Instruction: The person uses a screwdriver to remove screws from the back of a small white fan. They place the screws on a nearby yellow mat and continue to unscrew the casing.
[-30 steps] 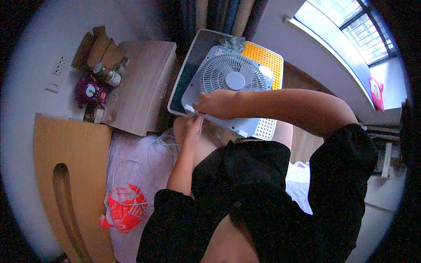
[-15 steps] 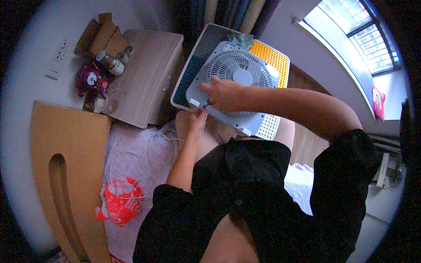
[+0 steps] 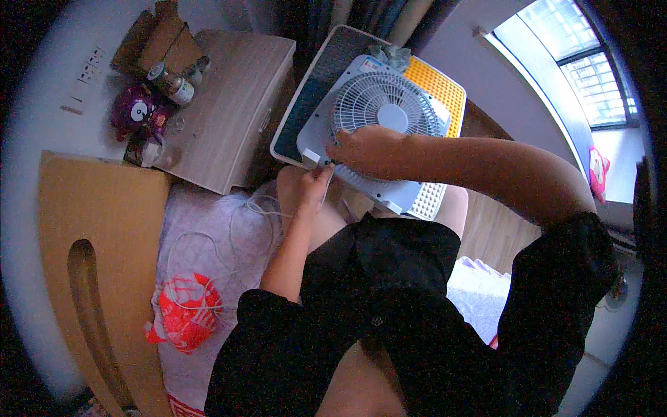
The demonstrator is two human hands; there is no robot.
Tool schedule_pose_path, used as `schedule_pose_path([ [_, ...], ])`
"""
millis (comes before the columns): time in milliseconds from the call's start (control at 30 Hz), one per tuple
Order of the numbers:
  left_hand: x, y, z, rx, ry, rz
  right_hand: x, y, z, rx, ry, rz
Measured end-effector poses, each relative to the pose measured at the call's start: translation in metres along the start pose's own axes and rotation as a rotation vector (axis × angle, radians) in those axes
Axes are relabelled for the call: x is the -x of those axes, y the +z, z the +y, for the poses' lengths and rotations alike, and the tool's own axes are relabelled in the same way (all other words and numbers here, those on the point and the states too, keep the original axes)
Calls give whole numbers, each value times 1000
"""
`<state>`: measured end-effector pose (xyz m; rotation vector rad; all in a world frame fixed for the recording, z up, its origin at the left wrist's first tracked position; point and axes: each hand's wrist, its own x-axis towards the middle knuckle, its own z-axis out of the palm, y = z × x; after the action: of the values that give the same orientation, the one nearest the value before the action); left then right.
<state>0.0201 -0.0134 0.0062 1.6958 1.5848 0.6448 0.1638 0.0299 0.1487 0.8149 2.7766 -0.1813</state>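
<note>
A grey-white fan (image 3: 309, 139) with a round wire grille lies face down or on its back on a board, its hub toward me. My left hand (image 3: 314, 189) is closed at the near left edge of the fan, pinching a pale power cord (image 3: 261, 207) where it meets the casing. My right hand (image 3: 372, 151) reaches across the grille from the right. Its fingers curl down close to the left fingertips; whatever they hold is hidden. The cord trails left over a pale cover on the bed (image 3: 229, 229).
Under the fan is a board (image 3: 455, 90) with dark, yellow and white areas. A wooden cabinet (image 3: 233, 90) stands to the left, holding a jar (image 3: 170, 83), a purple toy (image 3: 139, 111) and cardboard (image 3: 160, 42). A red-and-white bag (image 3: 187, 313) lies by the cord.
My right hand's raised fingers have drawn in and curled down toward the fan's corner. The left hand keeps its hold on the cord. The view has shifted slightly.
</note>
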Motion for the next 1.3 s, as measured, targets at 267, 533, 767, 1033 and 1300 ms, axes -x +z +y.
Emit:
schedule_pose_path([
  [267, -5, 19, -24, 262, -159, -84, -6, -28, -4, -582, 466, -331],
  [533, -6, 61, -47, 836, -340, -165, -6, 8, 0, -176, 147, -180],
  [767, -26, 29, -63, 71, 63, -169, 26, -64, 6, -576, 551, -29],
  [1033, -72, -95, -87, -98, 68, 531, 119, -25, -17, -1505, 903, 545],
  [1300, -176, -133, -174, -549, -199, 910, 151, 13, -52, -1552, 1064, 598],
])
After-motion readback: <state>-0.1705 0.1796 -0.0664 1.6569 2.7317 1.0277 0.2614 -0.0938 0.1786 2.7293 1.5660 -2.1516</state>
